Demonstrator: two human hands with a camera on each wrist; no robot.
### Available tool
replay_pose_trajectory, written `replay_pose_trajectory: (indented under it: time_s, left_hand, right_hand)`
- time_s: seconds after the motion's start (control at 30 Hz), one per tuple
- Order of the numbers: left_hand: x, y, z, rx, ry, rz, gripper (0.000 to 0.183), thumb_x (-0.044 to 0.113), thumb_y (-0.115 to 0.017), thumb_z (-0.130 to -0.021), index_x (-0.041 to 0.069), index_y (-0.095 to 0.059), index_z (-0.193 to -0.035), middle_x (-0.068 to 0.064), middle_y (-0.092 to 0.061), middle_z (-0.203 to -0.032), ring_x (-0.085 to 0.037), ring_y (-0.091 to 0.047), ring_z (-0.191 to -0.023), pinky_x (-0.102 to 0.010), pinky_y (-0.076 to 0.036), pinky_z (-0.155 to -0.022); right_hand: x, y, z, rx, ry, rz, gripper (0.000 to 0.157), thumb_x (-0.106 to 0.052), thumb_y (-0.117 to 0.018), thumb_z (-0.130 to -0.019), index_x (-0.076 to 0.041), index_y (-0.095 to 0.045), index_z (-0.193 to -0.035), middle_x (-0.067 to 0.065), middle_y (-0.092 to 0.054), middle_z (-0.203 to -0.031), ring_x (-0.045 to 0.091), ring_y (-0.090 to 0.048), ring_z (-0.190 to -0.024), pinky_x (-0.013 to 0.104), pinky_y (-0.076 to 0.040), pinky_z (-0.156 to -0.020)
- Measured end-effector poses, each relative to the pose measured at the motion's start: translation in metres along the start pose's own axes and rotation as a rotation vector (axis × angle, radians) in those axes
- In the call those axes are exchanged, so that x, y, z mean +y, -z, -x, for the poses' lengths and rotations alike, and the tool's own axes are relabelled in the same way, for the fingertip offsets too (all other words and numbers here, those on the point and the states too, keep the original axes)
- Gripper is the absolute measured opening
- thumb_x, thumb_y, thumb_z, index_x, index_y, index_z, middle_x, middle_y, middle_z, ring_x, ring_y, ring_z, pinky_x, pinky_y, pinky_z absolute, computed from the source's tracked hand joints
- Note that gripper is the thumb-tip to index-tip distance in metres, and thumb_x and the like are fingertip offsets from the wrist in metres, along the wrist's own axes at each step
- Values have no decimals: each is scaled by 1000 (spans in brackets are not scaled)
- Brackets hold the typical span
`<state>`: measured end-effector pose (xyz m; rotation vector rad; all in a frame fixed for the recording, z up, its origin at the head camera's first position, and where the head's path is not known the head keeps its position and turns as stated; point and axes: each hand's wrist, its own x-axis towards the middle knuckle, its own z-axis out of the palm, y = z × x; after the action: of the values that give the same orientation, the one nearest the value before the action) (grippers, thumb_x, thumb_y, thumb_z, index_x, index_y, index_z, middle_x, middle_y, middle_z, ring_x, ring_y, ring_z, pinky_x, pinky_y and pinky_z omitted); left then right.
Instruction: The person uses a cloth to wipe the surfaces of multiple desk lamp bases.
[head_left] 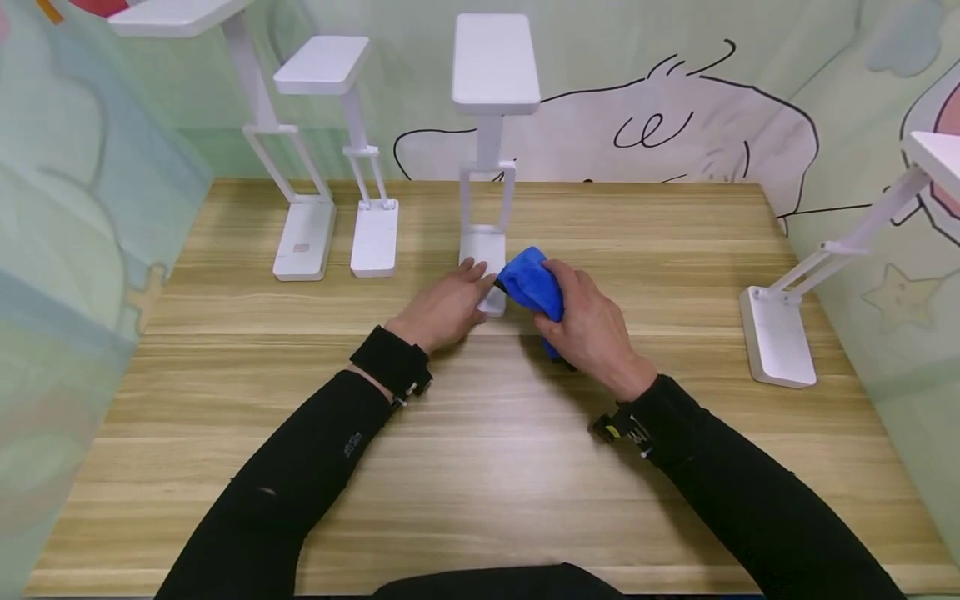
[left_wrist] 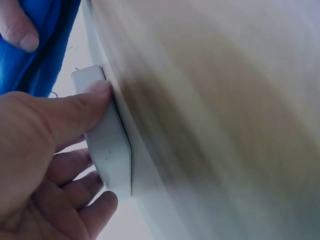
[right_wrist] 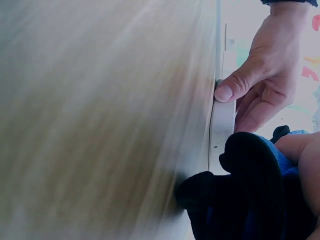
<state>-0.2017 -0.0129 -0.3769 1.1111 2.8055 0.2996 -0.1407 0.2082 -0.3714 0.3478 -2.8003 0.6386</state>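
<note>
A white desk lamp (head_left: 496, 62) stands upright at the back middle of the wooden table. My left hand (head_left: 444, 308) grips its base, with the thumb on the front edge and fingers at the side; the left wrist view shows this base (left_wrist: 109, 145) close up. In my right hand (head_left: 596, 333) is a bunched blue cloth (head_left: 532, 283), held against or just beside the right side of the base; exact contact cannot be told. Dark edging shows on the cloth (right_wrist: 245, 200) in the right wrist view. Hands and cloth hide part of the base.
Two more white lamps stand to the left, a smaller one (head_left: 374, 237) and a taller one (head_left: 303, 237). Another lamp (head_left: 780, 337) is near the right edge of the wooden table (head_left: 480, 467). A printed curtain (head_left: 637, 125) hangs behind and at both sides.
</note>
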Motion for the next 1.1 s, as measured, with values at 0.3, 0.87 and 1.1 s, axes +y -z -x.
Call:
replay_pose_trajectory:
  time_s: [0.3, 0.87, 1.1]
  left_hand:
    - [-21, 5, -6, -3, 77, 11, 61, 16, -61, -94, 0, -35, -147, -23, -32, -153, -39, -25, -141, -45, -25, -116]
    - [-39, 12, -20, 5, 119, -2, 60, 16, -60, -95, 0, -35, -147, -23, -33, -153, -39, -26, -141, -45, -25, -116]
    - [-39, 14, -24, -12, 125, -21, 58, 14, -58, -95, 0, -35, -147, -23, -33, -153, -39, -26, -140, -45, -25, -116]
  right_hand:
    - [-3, -1, 0, -18, 9, -2, 71, -29, -70, -82, -14, -39, -144, 23, -55, -127, 37, -58, -103, 59, -53, -76]
    - [-1, -2, -1, -41, 2, -2, 71, -30, -69, -82, -14, -39, -144, 22, -55, -126, 36, -58, -104, 58, -53, -77]
    - [2, -3, -2, -29, 9, 5, 70, -28, -70, -81, -14, -41, -143, 21, -57, -123, 35, -58, -102, 57, -53, -76]
